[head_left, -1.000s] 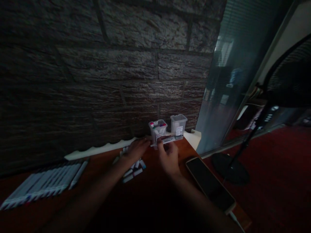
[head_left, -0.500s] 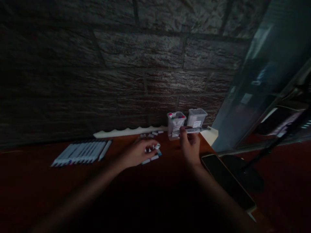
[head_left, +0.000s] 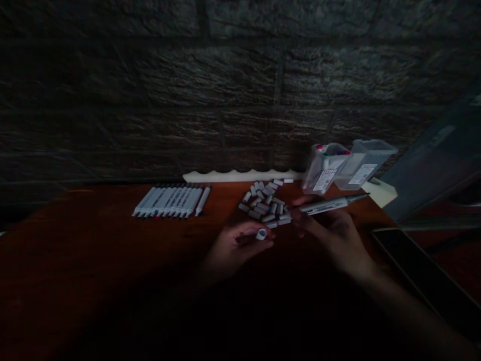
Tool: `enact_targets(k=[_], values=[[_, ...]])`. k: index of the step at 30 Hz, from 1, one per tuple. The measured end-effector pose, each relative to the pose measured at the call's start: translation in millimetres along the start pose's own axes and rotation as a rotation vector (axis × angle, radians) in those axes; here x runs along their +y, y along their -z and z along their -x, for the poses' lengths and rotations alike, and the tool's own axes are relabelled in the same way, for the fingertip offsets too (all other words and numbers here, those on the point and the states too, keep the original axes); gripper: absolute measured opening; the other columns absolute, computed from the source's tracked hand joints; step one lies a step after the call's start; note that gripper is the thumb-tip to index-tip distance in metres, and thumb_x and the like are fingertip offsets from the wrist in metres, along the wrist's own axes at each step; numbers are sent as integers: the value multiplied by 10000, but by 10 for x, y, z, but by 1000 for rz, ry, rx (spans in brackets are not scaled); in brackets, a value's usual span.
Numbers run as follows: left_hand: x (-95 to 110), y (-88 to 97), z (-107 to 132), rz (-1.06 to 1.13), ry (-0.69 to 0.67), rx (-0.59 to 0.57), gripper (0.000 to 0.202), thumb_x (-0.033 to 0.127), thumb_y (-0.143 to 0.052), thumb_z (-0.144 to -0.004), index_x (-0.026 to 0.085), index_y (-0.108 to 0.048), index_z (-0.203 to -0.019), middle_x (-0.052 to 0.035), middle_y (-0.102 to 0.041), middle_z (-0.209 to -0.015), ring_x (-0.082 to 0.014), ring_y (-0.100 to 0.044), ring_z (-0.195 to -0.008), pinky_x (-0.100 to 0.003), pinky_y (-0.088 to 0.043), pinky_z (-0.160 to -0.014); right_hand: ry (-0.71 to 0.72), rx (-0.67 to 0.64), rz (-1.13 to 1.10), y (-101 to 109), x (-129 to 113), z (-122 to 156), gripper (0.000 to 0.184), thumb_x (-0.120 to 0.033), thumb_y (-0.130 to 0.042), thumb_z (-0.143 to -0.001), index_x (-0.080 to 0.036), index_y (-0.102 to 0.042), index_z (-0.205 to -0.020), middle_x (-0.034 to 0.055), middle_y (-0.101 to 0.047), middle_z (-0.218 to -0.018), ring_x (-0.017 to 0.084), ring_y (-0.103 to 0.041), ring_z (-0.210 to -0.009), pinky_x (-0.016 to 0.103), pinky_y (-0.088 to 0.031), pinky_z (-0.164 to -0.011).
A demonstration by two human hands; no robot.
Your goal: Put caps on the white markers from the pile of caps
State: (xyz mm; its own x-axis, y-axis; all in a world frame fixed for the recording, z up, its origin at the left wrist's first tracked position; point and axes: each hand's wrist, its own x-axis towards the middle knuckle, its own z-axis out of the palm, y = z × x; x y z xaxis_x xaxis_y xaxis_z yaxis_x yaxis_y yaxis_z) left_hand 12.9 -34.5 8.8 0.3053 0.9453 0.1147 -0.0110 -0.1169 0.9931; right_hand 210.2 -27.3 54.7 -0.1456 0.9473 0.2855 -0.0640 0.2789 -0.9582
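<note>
Between the thumb and fingers of my left hand (head_left: 238, 245) is a small white marker cap (head_left: 261, 234), its hollow end turned toward me. My right hand (head_left: 330, 233) pinches a white marker (head_left: 325, 204) lying nearly level, its dark tapered tip pointing right. Just beyond both hands, a pile of loose marker caps (head_left: 259, 206) is spread on the wooden table (head_left: 112, 250). To the left, several white markers (head_left: 169, 200) lie side by side in a row, with one slightly apart at the row's right end.
Two clear plastic containers stand at the back right; the nearer container (head_left: 319, 173) has colourful items inside, beside the other container (head_left: 370, 163). A white wavy-edged strip (head_left: 240, 176) runs along the stone wall (head_left: 240, 90). A dark phone (head_left: 424, 271) lies at right.
The view has moved closer and turned right, so the pile of caps shows more fully. Both hands keep hold of the cap and the marker, and the marker has come away from in front of the containers.
</note>
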Motion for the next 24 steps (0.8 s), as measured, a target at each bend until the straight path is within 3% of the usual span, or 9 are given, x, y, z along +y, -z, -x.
enact_targets(k=[7, 16, 24], values=[[-77, 6, -9, 22, -14, 4, 178, 190, -736, -757, 184, -720, -934, -24, -752, -960, -157, -696, -891, -260, -564, -815, -19, -48, 52, -38, 2, 49, 59, -224, -706, -799, -213, -668, -842, -45, -650, -690, 76, -598, -570, 178, -509, -523], [-69, -25, -7, -160, -14, 95, 136, 243, -726, -753, 176, -703, -869, -30, -752, -851, -153, -689, -719, -250, -561, -646, 60, -46, 199, -13, -12, 46, 154, -221, -701, -791, -234, -679, -943, 6, -708, -859, 129, -674, -664, 237, -578, -596], [-111, -16, -4, -433, -182, 152, 126, 254, -754, -736, 194, -724, -842, -8, -753, -790, -149, -684, -697, -236, -527, -641, 209, -147, 387, -36, 48, 125, 183, -185, -698, -797, -250, -684, -968, 5, -722, -930, 139, -695, -848, 224, -575, -738]])
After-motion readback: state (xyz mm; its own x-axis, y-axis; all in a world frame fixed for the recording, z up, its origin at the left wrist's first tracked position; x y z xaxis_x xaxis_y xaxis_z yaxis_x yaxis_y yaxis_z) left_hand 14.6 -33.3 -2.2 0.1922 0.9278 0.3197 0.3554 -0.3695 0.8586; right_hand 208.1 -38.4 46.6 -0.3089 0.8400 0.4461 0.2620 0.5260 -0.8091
